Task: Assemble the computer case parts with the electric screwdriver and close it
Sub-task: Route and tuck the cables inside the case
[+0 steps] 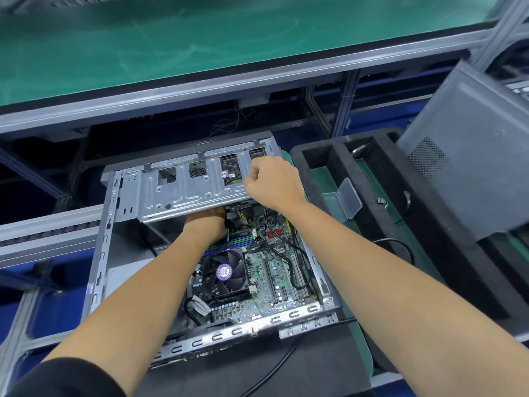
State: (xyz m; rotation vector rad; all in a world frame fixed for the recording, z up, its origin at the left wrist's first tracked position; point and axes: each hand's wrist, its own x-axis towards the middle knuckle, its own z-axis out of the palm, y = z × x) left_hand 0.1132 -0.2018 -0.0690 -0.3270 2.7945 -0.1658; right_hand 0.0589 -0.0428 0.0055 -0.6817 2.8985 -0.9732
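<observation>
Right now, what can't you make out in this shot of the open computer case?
Head view only:
- Left hand: fingers hidden under the drive cage, so its grip is unknown.
- Right hand: curled at the cage edge; what it holds is hidden.
- Fan label: too small to read.
- Side panel: partly cut off at the right edge.

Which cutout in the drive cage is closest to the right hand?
The rightmost cutout in the drive cage, right beside the right hand; the others lie further left.
</observation>
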